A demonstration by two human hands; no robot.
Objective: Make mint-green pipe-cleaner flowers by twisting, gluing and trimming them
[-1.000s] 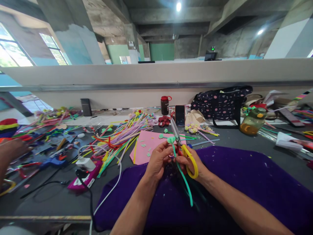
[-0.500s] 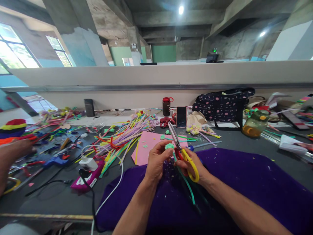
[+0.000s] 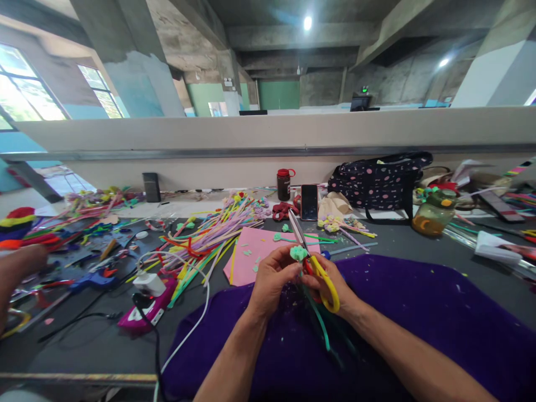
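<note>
My left hand (image 3: pixel 272 277) pinches a mint-green pipe-cleaner flower (image 3: pixel 298 253) just under its fluffy head. The flower's green stem (image 3: pixel 321 324) hangs down over the dark purple cloth (image 3: pixel 402 296). In my right hand (image 3: pixel 330 282) are scissors (image 3: pixel 325 283) with yellow and red handles, their blades pointing up and away, right beside the flower head. My right fingertips also meet the stem below the head. Beyond my hands lies a pink sheet (image 3: pixel 255 245) with small green scraps on it.
A heap of pastel pipe cleaners (image 3: pixel 218 223) lies left of the pink sheet. Nearby are a magenta power strip (image 3: pixel 148 310) with cables, a phone (image 3: pixel 309 202), a dark bottle (image 3: pixel 283 185), a patterned bag (image 3: pixel 372 181) and a jug (image 3: pixel 433 213). Another person's hand (image 3: pixel 25 265) is at far left.
The flower has turned and shifted slightly right, its head now standing higher above my left fingers. The scissors stay in my right hand. The other person's hand has moved slightly left.
</note>
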